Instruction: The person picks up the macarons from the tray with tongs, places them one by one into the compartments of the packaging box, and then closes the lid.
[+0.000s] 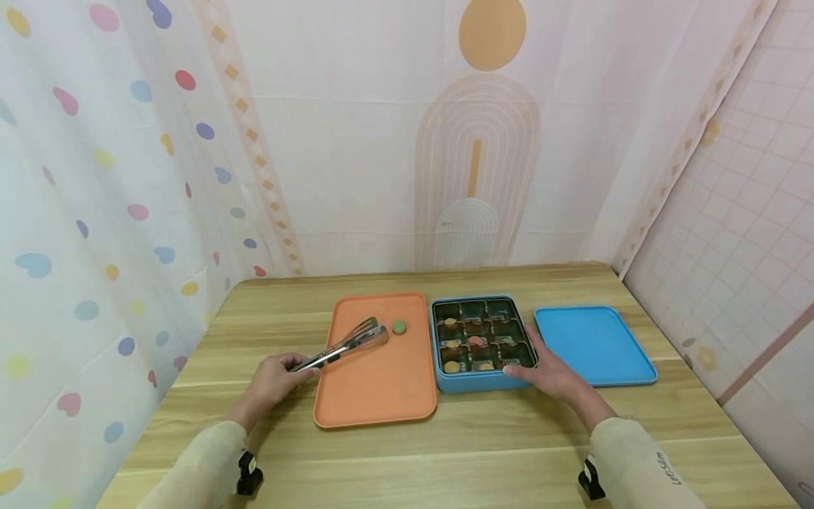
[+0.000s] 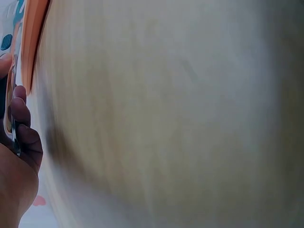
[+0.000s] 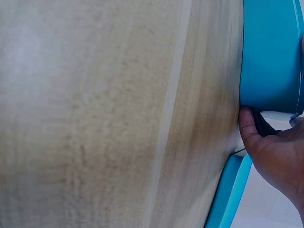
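My left hand [image 1: 278, 382] grips the handle end of a pair of metal tongs [image 1: 341, 348]. The tongs reach over an orange tray [image 1: 375, 396], their heads slightly apart with nothing visible between them. Just right of the heads, a small green round piece [image 1: 399, 327] lies on the tray. At the right, my right hand [image 1: 552, 369] holds the front right corner of a blue box [image 1: 473, 384], thumb at its front rim and fingers along the side. Inside, a dark divided insert has several compartments, some with small round pieces, including a yellow one [image 1: 451, 367] and a pink one [image 1: 475, 341].
A flat blue lid [image 1: 594, 346] lies on the wooden table [image 1: 407, 466], right of the box. Patterned curtains [image 1: 356, 141] hang behind and to the left of the table. The orange tray's right edge is close beside the box.
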